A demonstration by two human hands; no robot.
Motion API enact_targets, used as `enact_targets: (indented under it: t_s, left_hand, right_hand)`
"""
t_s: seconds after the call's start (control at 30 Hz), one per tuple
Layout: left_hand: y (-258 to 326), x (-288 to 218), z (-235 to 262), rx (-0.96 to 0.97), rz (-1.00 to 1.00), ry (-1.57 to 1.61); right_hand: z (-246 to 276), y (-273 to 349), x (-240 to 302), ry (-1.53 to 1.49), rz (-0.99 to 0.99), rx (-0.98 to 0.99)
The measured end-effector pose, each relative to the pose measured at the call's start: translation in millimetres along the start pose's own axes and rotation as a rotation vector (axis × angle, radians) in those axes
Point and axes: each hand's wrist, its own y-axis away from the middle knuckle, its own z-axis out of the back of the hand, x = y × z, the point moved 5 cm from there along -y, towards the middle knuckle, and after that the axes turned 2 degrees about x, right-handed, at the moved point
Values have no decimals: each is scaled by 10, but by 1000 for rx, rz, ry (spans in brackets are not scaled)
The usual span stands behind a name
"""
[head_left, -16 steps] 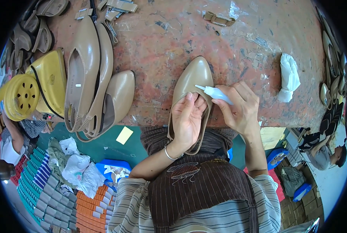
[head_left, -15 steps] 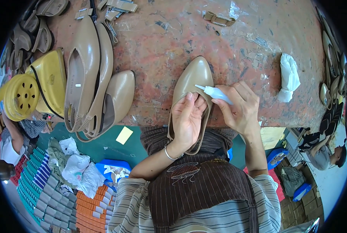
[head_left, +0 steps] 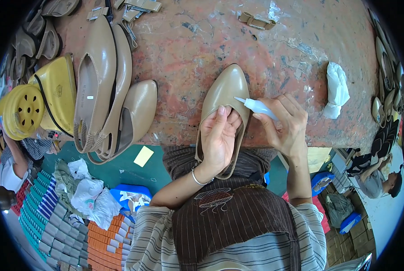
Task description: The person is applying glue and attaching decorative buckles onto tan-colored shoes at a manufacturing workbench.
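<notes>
A beige slingback shoe (head_left: 224, 88) with a pointed toe lies on the worktable, toe facing away from me. My left hand (head_left: 218, 140) reaches into its opening, fingers inside under the vamp and thumb at the top edge, gripping the shoe. In my right hand (head_left: 288, 122) is a small white glue bottle (head_left: 260, 108), pinched between thumb and fingers. Its thin nozzle points left over the vamp, near the edge of the opening; whether the tip touches cannot be made out. A tan bow with a beaded band (head_left: 257, 21) lies farther back.
Several matching beige shoes (head_left: 96, 72) stand at left beside a yellow device (head_left: 55, 95). More bows (head_left: 141, 7) lie at the far left. A white wrapped bundle (head_left: 336, 90) rests at right. The worn table (head_left: 184, 58) ends just before my body. Other people are at both sides.
My right hand has shifted slightly right with the glue bottle, its nozzle tip moving right across the vamp. The left hand stays in the shoe.
</notes>
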Motion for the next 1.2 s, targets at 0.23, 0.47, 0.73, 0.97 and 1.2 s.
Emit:
enact_targets:
  t_s: [0.23,0.47,0.73,0.97,1.2]
  left_hand:
    - [-25,-6,-23,85,-38,11]
    - [-17,-10,-9,51,-36,6]
    - [-8,-27,18,29,-61,5]
    - [-38,17,-5,8,-23,13]
    - [-28,-14,51,70,-23,52]
  right_hand:
    - [48,144,-529,-478,-222,-292]
    - [87,104,-949,-17,-269,-462]
    - [41,-129,-13,153,127,-495]
    - [-153,-929,-650,244,-2,-435]
    - [-194,-615,-389,305,34,-362]
